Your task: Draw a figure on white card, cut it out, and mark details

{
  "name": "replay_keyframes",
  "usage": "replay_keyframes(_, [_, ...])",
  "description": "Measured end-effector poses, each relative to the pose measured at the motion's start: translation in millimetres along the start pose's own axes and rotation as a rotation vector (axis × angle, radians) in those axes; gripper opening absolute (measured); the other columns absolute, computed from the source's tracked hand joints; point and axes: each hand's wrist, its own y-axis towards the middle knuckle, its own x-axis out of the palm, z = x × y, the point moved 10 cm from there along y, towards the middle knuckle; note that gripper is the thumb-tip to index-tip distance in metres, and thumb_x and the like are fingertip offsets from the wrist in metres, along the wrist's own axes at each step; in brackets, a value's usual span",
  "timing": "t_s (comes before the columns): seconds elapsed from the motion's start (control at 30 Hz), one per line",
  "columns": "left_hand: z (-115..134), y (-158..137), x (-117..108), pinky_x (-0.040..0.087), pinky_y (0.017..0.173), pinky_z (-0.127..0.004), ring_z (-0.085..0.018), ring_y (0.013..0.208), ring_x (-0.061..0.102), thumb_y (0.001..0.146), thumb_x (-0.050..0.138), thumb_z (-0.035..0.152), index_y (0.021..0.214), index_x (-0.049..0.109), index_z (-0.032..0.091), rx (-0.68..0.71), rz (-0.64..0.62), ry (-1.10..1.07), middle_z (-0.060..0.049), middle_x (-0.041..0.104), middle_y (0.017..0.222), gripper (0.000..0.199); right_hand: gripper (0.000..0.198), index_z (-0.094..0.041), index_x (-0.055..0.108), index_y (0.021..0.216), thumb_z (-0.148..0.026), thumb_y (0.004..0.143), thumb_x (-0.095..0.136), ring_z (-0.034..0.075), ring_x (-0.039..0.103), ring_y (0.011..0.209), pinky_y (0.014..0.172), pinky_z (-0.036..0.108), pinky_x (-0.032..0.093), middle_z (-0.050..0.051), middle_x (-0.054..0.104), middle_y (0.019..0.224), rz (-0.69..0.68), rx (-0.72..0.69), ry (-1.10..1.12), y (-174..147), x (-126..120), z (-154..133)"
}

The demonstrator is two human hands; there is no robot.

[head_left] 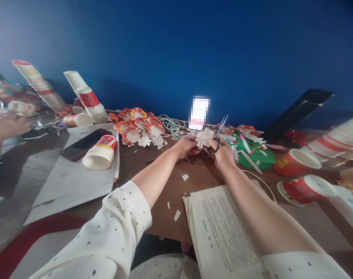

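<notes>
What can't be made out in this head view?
Head view:
Handles of the scissors: partly covered by the right hand.
Content of the bright screen: pixelated.
Small print on the papers: blurred, partly behind the right forearm.
Rightmost stacked cups: cut off by the edge.

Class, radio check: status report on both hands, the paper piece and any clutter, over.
Left hand: holding pale paper piece. Right hand: on scissors, blades slightly parted, pointing up. Clutter: loose paper scraps on table.
</notes>
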Motion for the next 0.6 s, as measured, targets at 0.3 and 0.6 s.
replay_keyframes(0.3, [8, 5, -3, 0.035, 0.051, -0.019, -0.004, 0.052, 0.049, 0.058, 0.092, 0.015, 0.076, 0.067, 0.012, 0.188, 0.033, 0.073, 0.003, 0.06, 0.062, 0.031, 0.033, -0.021, 0.073, 0.082, -0.034, 0.054, 0.085, 0.016, 0.064, 0.061, 0.061, 0.029, 0.052, -0.003, 0.069, 0.067, 0.022, -0.016, -0.049, 0, -1, -2])
replay_keyframes(0.6, [4, 9, -9, 0.042, 0.059, -0.023, -0.006, 0.057, 0.053, 0.061, 0.091, 0.013, 0.075, 0.068, 0.012, 0.143, 0.085, 0.054, 0.001, 0.063, 0.066, 0.028, 0.035, -0.021, 0.068, 0.074, -0.043, 0.055, 0.088, 0.014, 0.055, 0.056, 0.052, 0.027, 0.043, -0.005, 0.06, 0.058, 0.014, -0.021, -0.116, -6, 2, -8])
